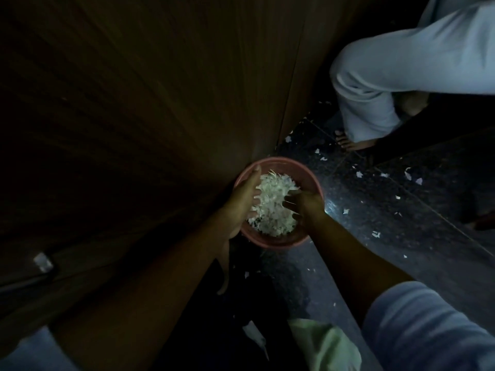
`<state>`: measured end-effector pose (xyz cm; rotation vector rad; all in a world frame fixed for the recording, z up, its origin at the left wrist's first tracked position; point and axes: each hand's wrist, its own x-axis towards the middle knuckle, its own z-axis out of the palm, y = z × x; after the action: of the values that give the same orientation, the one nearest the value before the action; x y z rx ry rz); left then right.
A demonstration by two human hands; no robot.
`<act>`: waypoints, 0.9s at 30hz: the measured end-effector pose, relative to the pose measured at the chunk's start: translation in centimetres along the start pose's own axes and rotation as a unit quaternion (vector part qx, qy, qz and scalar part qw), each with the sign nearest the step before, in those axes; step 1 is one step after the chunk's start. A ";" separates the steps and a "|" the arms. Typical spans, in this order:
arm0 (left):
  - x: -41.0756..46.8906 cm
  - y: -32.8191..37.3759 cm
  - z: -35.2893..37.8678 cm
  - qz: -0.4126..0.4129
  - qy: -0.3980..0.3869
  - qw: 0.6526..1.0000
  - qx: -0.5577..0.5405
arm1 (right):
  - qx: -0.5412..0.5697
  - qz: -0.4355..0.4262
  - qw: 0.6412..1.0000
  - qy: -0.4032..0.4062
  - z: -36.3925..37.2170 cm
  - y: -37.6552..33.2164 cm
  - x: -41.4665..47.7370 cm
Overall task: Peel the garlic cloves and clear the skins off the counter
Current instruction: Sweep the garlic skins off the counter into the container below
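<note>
Pink tub at centre on dark floor, beside wooden door; it's full of garlic skins; L hand lies on pile's left side, fingers straight, gripping nothing; R hand splayed on right side, also released; loose scraps scattered far right, nr another person's leg.

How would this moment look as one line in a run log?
left hand: fingers on garlic skins | right hand: fingers on skins | pink bowl: heaped with skins | loose skins: scattered on dark floor
</note>
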<state>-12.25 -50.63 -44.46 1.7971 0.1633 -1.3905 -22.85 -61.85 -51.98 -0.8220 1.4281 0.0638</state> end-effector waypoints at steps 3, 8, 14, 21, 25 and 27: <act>0.2 0.0 0.1 0.002 0.000 1.000 -0.001 | 0.001 -0.001 1.000 -0.005 0.1 0.0 -0.2; -0.9 0.0 1.2 -0.005 -0.009 1.000 -0.016 | 0.039 0.073 0.994 -0.066 0.5 -1.7 -3.1; -3.1 -1.7 6.3 -0.032 -0.070 0.996 -0.041 | 0.167 0.071 0.980 -0.080 2.1 -1.4 -3.5; 2.6 -2.0 4.1 -0.065 0.044 0.992 -0.096 | 0.083 -0.054 0.989 -0.112 2.2 -3.2 -8.4; 1.2 0.2 5.1 -0.071 -0.005 0.958 -0.277 | -0.061 -0.149 0.983 -0.086 2.9 0.2 -5.0; 0.7 0.6 4.4 -0.092 -0.013 0.959 -0.267 | -0.147 -0.138 0.977 -0.066 2.4 0.5 -3.1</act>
<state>-14.87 -54.21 -44.85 1.3349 0.6440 -1.3353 -21.67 -58.89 -49.64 -1.2307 1.1832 0.1179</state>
